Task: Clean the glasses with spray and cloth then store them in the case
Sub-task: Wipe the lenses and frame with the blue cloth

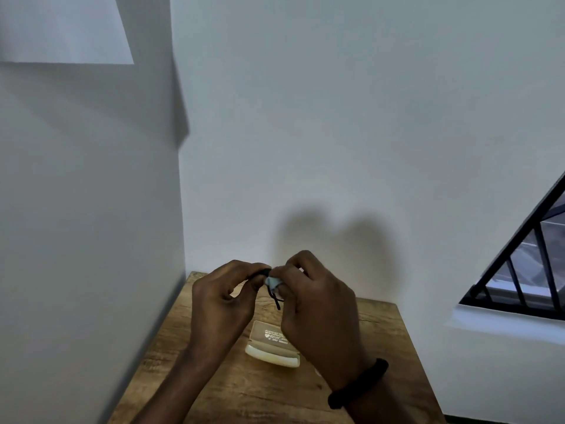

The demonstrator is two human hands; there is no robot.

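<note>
Glasses, thin dark frame, held up between both hands, above the open cream case lying on the wooden table just below and between the wrists. Mostly hidden by fingers; only a bit of rim and one temple hanging down in view. Judged light, fairly stiff in the rim, weak at the hinges, lenses easily smeared or scratched. Best gripped at the rim edge or bridge, not on a lens face or by one temple alone. Cloth: pale blue, soft, bunched small, likely to slide on smooth glass. Left hand: curled, thumb and forefinger pinching the frame at its near end. Right hand: curled, fingertips pinching the cloth against the glasses, black wristband at the wrist. Hands close together, fingertips almost meeting. Spray bottle not in view.
</note>
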